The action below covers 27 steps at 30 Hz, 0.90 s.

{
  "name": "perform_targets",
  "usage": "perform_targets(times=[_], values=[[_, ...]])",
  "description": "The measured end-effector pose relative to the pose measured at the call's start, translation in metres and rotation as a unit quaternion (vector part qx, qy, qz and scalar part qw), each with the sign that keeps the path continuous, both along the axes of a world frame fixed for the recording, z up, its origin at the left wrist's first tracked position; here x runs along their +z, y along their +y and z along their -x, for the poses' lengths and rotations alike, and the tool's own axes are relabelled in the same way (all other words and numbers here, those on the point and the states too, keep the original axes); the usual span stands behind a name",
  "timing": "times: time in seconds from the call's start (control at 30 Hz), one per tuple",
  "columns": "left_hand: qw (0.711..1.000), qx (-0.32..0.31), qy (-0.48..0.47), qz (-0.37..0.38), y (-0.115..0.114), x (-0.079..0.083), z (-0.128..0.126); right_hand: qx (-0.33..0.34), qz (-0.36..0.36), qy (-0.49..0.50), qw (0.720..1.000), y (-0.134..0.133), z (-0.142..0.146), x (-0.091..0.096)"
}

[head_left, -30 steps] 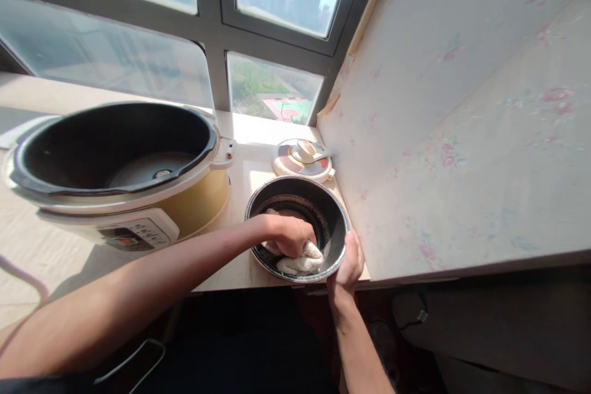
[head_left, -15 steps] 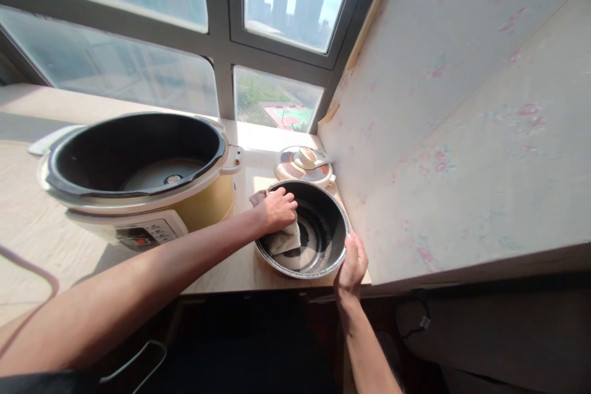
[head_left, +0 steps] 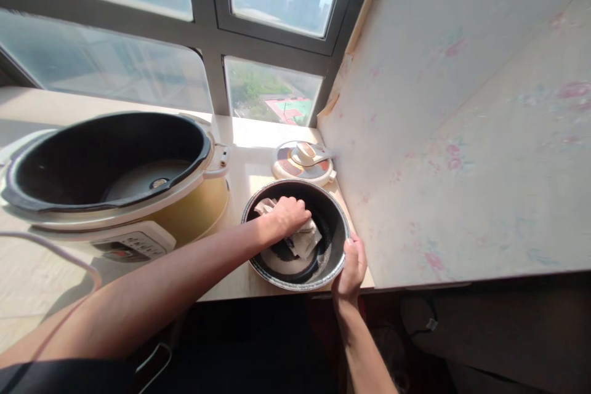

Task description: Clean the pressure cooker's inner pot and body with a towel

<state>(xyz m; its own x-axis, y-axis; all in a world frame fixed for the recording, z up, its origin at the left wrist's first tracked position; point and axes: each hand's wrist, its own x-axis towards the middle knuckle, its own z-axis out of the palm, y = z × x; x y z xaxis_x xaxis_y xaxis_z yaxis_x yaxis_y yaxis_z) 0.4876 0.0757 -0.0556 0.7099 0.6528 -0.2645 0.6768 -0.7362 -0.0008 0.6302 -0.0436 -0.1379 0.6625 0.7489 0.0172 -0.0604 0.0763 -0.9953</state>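
A dark round inner pot with a pale worn rim stands near the front edge of the sill. Inside it, my left hand is closed on a beige cloth, which lies against the pot's inside. My right hand grips the pot's rim on the right, thumb on top and fingers around the outer wall. To the left is the yellow and white electric pressure cooker body, lidless, with a dark hollow inside and a control panel on its front.
Behind the pot a round patterned lid lies by the papered wall. A pinkish cord crosses the left of the marble-look sill. Windows close off the back.
My left hand and the cloth have moved from the pot's left rim toward its middle. My right hand keeps its hold on the rim. The whole view has shifted slightly.
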Motion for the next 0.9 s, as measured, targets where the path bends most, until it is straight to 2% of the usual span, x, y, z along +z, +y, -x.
perform_targets(times=[0.13, 0.27, 0.4, 0.53, 0.63, 0.77, 0.9], values=[[0.996, -0.079, -0.005, 0.051, -0.01, -0.003, -0.018, -0.002, 0.004, -0.008, 1.0, -0.001, 0.005, 0.009], [0.979, -0.159, 0.009, 0.124, -0.025, 0.002, -0.031, -0.002, 0.003, 0.002, 1.0, -0.002, 0.01, 0.019], [0.96, -0.189, 0.053, 0.202, -0.03, 0.013, -0.036, -0.012, 0.009, 0.03, 0.999, -0.004, 0.017, 0.026], [0.947, -0.184, 0.092, 0.248, -0.028, 0.017, -0.025, -0.008, 0.02, 0.024, 0.999, -0.006, 0.018, 0.03], [0.957, -0.138, 0.1, 0.234, -0.022, 0.013, -0.006, -0.004, 0.025, 0.02, 0.999, -0.007, 0.015, 0.029], [0.983, -0.081, 0.073, 0.15, -0.013, 0.006, 0.023, -0.014, 0.032, 0.018, 0.999, -0.007, 0.015, 0.03], [0.993, -0.066, 0.064, 0.076, -0.009, -0.001, 0.036, -0.032, 0.041, -0.003, 0.999, -0.007, 0.016, 0.033]])
